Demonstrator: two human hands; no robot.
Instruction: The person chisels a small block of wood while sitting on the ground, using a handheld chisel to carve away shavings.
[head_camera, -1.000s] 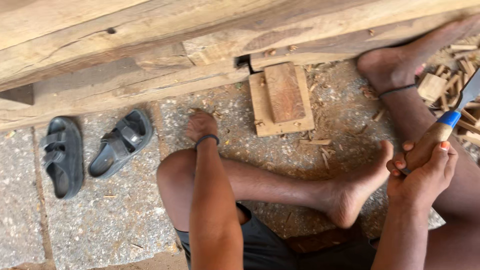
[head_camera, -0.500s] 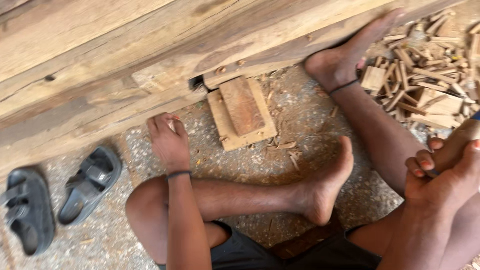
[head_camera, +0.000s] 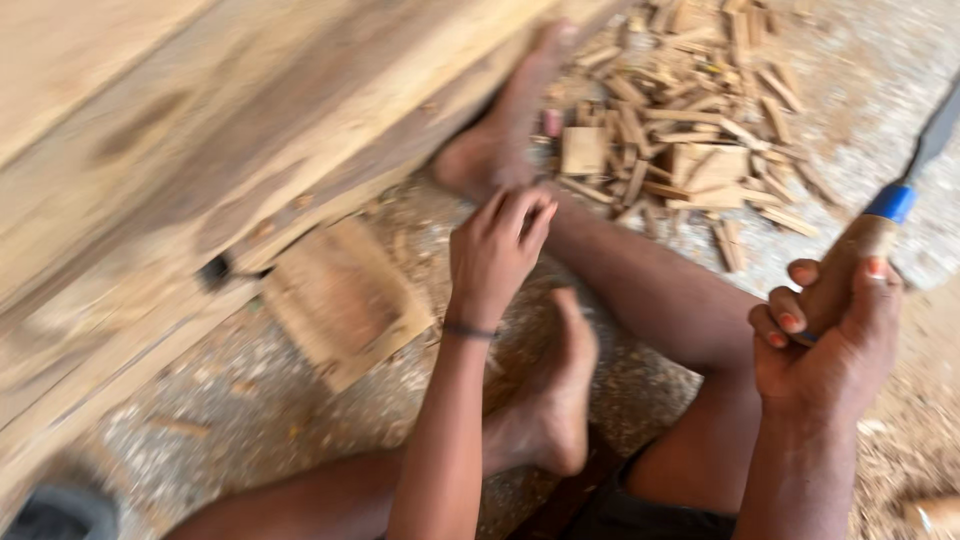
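Note:
My right hand (head_camera: 828, 335) grips the wooden handle of a chisel (head_camera: 880, 225) with a blue ferrule; its dark blade points up to the right edge. My left hand (head_camera: 497, 250) hangs in the air with fingers loosely apart, holding nothing, just in front of my right foot (head_camera: 495, 140), which is braced against a big timber beam (head_camera: 200, 150). My left foot (head_camera: 555, 400) rests on the gritty ground below that hand. A small flat wooden block (head_camera: 340, 300) lies beside the beam, left of my left hand.
A heap of wood chips and offcuts (head_camera: 690, 130) covers the ground at the upper right. Sawdust lies over the stone floor (head_camera: 230, 410). A dark sandal (head_camera: 60, 515) shows at the bottom left corner. The picture is blurred by motion.
The view swung right, pushing the sandals almost out of sight. My left hand lifted off the ground by the block and moved toward my right foot. The chisel came into fuller view.

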